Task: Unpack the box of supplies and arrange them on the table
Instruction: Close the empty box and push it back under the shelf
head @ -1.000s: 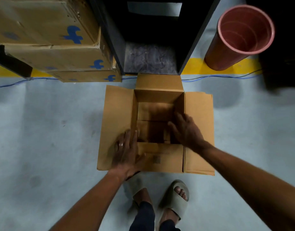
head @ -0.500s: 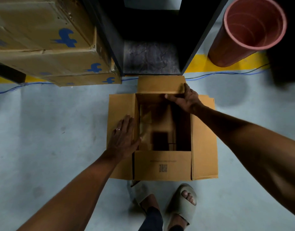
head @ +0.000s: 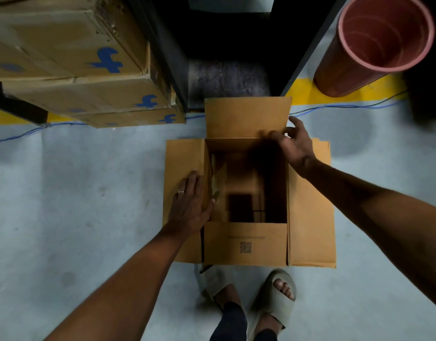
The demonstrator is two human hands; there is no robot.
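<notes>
An open brown cardboard box (head: 246,244) stands on the pale floor in front of my feet, all flaps folded outward. Its inside is dark; a small dark object (head: 240,207) and some brown packing lie at the bottom, hard to make out. My left hand (head: 189,205) lies flat on the left flap, fingers spread, thumb over the box's inner edge. My right hand (head: 294,143) rests at the far right corner, fingers apart, touching the base of the far flap (head: 246,116).
Stacked cardboard cartons (head: 71,70) with blue logos sit at the far left. A dark shelf unit (head: 229,45) stands just behind the box. A tall pink bin (head: 374,45) stands at the far right on a yellow floor line. Blue cables (head: 347,105) run along the floor.
My left hand moved from the near flap to the left flap. My right hand came out of the box to its far right corner, and the flaps now lie fully open.
</notes>
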